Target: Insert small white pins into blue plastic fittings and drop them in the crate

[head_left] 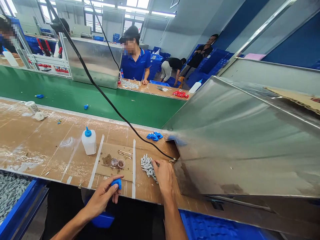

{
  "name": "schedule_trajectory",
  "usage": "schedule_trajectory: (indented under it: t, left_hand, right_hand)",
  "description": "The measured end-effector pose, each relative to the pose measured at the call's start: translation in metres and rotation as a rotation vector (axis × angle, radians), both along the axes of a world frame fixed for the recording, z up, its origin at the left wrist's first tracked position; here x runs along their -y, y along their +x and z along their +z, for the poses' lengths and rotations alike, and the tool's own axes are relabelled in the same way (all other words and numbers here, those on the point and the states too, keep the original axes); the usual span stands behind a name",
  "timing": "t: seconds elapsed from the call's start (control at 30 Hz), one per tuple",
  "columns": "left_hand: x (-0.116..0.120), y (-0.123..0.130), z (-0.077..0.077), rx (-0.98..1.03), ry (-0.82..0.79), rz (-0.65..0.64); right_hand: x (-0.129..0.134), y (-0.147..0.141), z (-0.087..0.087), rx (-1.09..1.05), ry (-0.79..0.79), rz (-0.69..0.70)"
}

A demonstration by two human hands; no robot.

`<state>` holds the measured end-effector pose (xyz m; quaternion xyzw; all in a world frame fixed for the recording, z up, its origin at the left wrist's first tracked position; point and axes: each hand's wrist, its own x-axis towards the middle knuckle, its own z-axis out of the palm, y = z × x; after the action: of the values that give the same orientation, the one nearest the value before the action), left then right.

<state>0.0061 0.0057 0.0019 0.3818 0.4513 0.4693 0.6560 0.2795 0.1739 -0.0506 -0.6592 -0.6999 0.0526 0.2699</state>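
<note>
My left hand (106,193) is closed on a small blue plastic part (116,183), pinched between thumb and fingers at the bench's front edge. Small grey pieces (148,165) lie in a loose pile on the cardboard-covered bench (67,133). At the right side of that pile is my right hand (163,175), thumb and fingers drawn together. Whatever sits between its fingertips is hidden. Between the hands, two small round pots (118,163) with dark brown residue stand beside several cotton swabs (125,154). Farther back lies a cluster of blue parts (154,136).
A white squeeze bottle (89,141) with a blue cap stands left of the pots. Beyond runs a green conveyor belt (140,108). A metal panel (240,143) borders the right, and a black cable (107,100) crosses overhead. A co-worker (136,63) sits opposite.
</note>
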Motion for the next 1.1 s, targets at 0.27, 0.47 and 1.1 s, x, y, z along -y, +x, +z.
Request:
schedule_trajectory:
  t: [0.27,0.47,1.1]
  left_hand:
    - [-0.001,-0.002,-0.013,0.059,-0.019,0.021]
    - [0.000,-0.011,-0.013,-0.005,-0.029,0.056]
    - [0.005,-0.007,0.003,0.265,0.007,0.027]
  right_hand:
    - [-0.004,-0.003,0.003,-0.207,-0.026,0.068]
    - [0.006,-0.005,0.012,-0.555,0.060,-0.052]
    - [0.081,-0.075,0.045,-0.926,-0.125,0.265]
